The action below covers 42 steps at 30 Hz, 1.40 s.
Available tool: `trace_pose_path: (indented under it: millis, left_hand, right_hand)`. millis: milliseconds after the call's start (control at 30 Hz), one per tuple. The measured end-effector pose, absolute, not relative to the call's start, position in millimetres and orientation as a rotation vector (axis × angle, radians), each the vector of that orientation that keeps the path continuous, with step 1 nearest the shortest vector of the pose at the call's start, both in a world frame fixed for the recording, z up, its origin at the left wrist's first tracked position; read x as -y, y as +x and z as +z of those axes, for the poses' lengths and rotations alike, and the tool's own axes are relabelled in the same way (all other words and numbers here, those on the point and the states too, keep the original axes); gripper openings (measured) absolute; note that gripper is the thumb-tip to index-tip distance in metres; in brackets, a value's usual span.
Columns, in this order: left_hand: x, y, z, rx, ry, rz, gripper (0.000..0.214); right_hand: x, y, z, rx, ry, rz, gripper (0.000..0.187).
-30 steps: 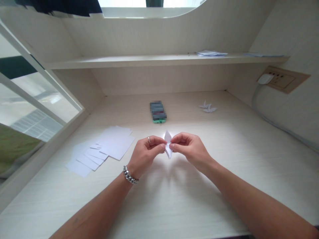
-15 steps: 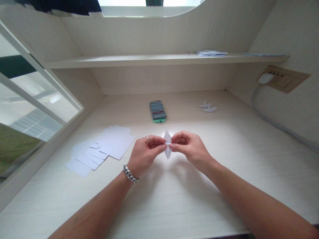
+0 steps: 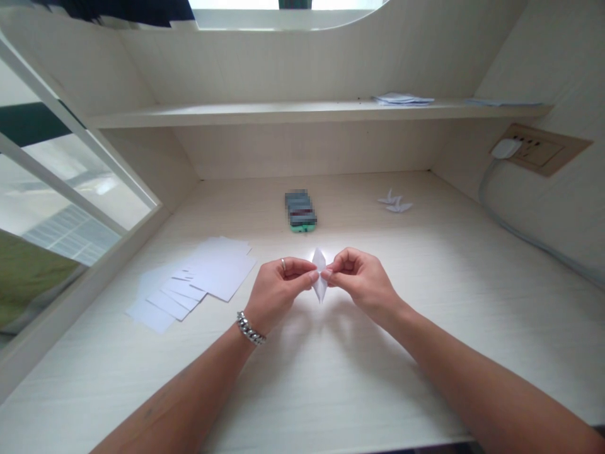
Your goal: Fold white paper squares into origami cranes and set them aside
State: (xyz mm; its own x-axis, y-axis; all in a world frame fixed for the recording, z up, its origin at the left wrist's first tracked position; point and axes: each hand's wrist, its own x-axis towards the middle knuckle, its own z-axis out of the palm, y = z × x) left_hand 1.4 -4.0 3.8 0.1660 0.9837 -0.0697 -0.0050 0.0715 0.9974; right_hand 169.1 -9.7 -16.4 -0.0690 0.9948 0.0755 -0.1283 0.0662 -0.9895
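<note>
A small white folded paper (image 3: 320,291), diamond-shaped with points at top and bottom, is held upright between my two hands above the desk. My left hand (image 3: 282,284), with a ring and a silver chain bracelet, pinches its left side between thumb and fingers. Opposite it, my right hand (image 3: 362,275) pinches the right side. Both thumbs meet near the paper's middle and cover part of it. Folded paper cranes (image 3: 396,203) lie together at the back right of the desk.
Loose white paper sheets (image 3: 222,268) are spread on the left. A dark, blurred-out object with a green end (image 3: 301,211) lies behind my hands. Papers (image 3: 404,99) rest on the shelf (image 3: 265,115). A white plug (image 3: 505,149) sits in the wall socket, its cable (image 3: 520,236) trailing along the right.
My hands stay nearly in place. The right fingers have shifted slightly at the folded paper's edge, and the view has moved a little.
</note>
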Motion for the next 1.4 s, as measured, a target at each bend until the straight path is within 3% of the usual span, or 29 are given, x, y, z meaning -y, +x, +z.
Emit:
trace_pose_path:
  millis: [867, 1267, 1400]
  left_hand:
    - [6.6, 6.3, -0.7, -1.085, 1.218, 1.245, 0.025]
    - [7.8, 5.8, -2.8, -1.101, 1.204, 1.188, 0.03]
    - [7.1, 6.4, -4.0, -1.102, 1.189, 1.229, 0.03]
  right_hand:
    - [11.6, 166.3, -13.4, 1.131, -0.948, 1.331, 0.029]
    - [15.3, 164.0, -16.8, 1.316, -1.051, 1.099, 0.023]
    - [14.1, 163.9, -17.6, 1.275, -1.006, 1.202, 0.025]
